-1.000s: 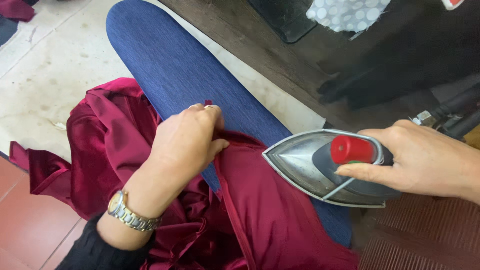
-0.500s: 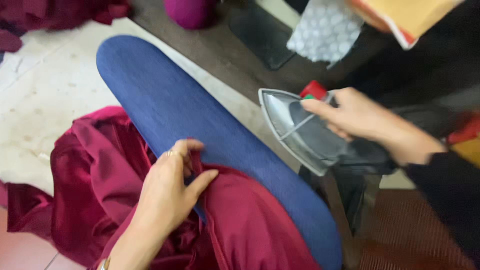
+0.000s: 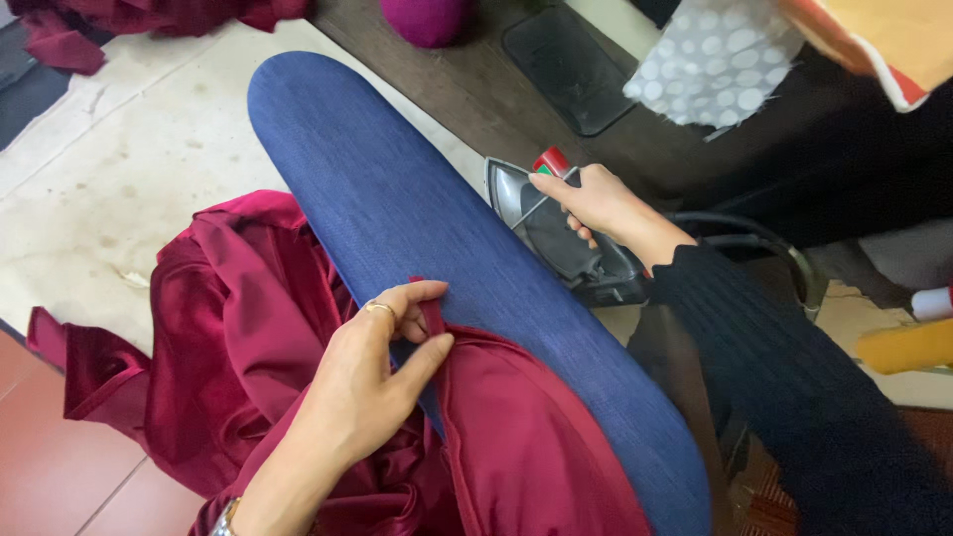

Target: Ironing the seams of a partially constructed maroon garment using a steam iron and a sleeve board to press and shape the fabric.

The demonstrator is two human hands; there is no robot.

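Note:
My left hand (image 3: 372, 375) pinches a narrow edge of dark red satin fabric (image 3: 248, 328) on the blue padded ironing board (image 3: 417, 199). The fabric drapes over the board's near part and hangs off its left side toward the floor. My right hand (image 3: 586, 199) grips the handle of a grey iron (image 3: 541, 223) with a red knob. The iron is tilted up on its heel beside the board's right edge, soleplate facing the board.
A dark wooden surface (image 3: 476, 89) lies beyond the board with a black tray (image 3: 571, 69) and a magenta round object (image 3: 427, 18). White dotted cloth (image 3: 715, 65) hangs at upper right. More red fabric (image 3: 149, 15) lies on the pale floor at upper left.
My right hand has carried the iron off the fabric to the board's right side and tipped it upright. My left hand has shifted from pressing the fabric to pinching its edge.

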